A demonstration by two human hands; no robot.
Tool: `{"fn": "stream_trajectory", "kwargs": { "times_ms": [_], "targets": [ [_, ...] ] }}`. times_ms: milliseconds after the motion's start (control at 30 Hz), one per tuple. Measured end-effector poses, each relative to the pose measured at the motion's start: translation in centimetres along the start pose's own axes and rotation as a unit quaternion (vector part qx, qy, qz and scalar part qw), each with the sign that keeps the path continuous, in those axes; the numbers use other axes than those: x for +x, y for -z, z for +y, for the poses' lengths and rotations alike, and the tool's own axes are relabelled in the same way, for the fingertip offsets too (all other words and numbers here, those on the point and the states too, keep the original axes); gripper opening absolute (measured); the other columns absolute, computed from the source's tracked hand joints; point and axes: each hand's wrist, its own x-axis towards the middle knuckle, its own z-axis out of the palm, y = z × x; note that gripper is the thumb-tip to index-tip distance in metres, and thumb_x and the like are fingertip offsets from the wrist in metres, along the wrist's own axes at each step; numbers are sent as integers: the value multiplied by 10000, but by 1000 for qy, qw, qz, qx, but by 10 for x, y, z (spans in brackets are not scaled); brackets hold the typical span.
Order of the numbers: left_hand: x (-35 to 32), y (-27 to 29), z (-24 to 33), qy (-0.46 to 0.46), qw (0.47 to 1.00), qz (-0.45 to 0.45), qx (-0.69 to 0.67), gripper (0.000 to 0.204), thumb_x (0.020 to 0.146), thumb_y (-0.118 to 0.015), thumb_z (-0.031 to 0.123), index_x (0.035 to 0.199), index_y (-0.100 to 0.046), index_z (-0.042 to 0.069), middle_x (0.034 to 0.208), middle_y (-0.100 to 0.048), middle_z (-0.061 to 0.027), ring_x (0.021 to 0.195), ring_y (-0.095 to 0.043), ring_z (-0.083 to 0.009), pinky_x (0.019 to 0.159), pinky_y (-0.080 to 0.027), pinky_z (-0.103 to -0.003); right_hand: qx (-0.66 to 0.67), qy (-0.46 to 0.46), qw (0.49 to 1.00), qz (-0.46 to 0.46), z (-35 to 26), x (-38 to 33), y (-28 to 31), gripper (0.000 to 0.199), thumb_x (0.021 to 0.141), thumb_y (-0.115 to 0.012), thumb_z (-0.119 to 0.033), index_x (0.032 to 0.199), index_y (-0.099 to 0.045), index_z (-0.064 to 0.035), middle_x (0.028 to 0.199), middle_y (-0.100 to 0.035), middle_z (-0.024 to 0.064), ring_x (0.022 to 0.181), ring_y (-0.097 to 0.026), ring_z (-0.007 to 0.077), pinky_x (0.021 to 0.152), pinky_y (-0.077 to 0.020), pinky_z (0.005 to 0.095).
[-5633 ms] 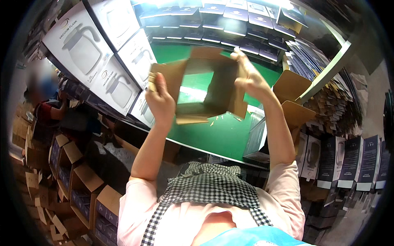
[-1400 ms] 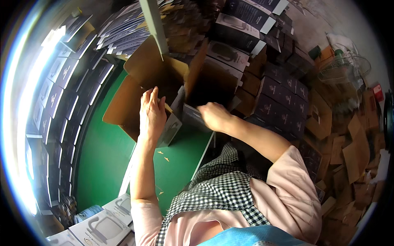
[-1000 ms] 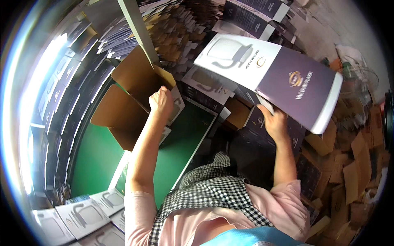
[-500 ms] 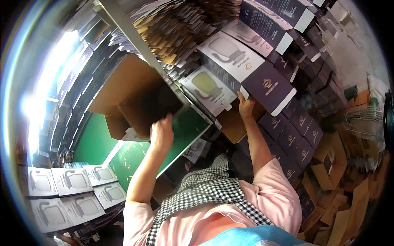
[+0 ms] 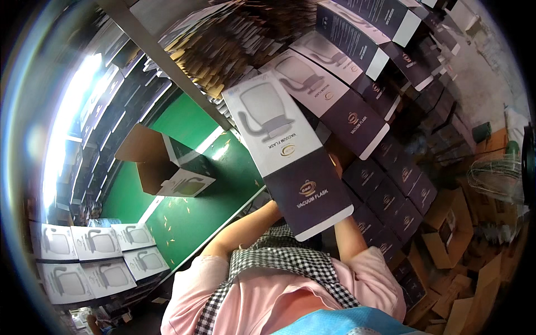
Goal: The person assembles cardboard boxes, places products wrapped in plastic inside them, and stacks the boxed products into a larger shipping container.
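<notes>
In front of my chest is a white and dark purple carton (image 5: pixel 287 151) with a jug picture, its dark end flap pointing toward me. My right hand (image 5: pixel 334 161) is at the carton's right edge, gripping it, mostly covered by it. My left forearm runs in under the carton's left edge; that hand is hidden behind it, so its fingers do not show. On the green table to the left lies another carton (image 5: pixel 192 181) of the same kind, its brown inside facing up and left, with its flaps spread.
Several similar cartons lie flat in a pile (image 5: pixel 335 92) beyond and right. Dark cartons (image 5: pixel 391 206) are stacked on my right, with opened brown boxes (image 5: pixel 449 229) past them. Finished white boxes (image 5: pixel 100 243) sit at the left. A metal post (image 5: pixel 162 61) stands at the table edge.
My left hand has let go of the opened carton, which now lies on the green table. A flat carton from the pile has come toward my chest, held by my right hand.
</notes>
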Motion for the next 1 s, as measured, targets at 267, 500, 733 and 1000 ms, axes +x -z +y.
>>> {"fn": "stream_trajectory", "kwargs": {
  "times_ms": [267,500,733,1000],
  "targets": [
    [41,-108,-1,2,989,-122,-87,392,863,-523,69,1237,-588,-29,1352,-527,-226,1264,-498,-373,1077,-387,-478,-49,-53,997,-38,46,-68,5,471,964,-525,-359,1265,-556,2,1246,-592,193,1153,-560,327,961,-455,420],
    [-49,-73,-41,-220,957,-188,-16,375,888,-536,127,1228,-595,-19,1390,-500,-213,1278,-489,-351,1097,-374,-460,-53,-51,997,-36,38,-36,-38,389,947,-546,-310,1169,-597,5,1157,-628,202,1073,-594,334,909,-470,421],
    [-83,196,-230,178,896,406,-23,298,819,-765,165,1018,-619,-2,943,-657,-167,852,-632,-328,766,-509,-406,-93,-30,995,-22,16,37,-78,312,931,-568,-261,1072,-639,9,1068,-663,210,993,-627,342,857,-485,423],
    [-139,199,-498,360,855,-80,-365,347,921,-626,361,942,-678,19,811,-627,-65,727,-597,-173,597,-503,-334,-193,-176,965,13,-1,-68,-76,224,889,-655,-179,1005,-658,13,979,-686,205,903,-660,350,772,-509,435]
  ]
}}
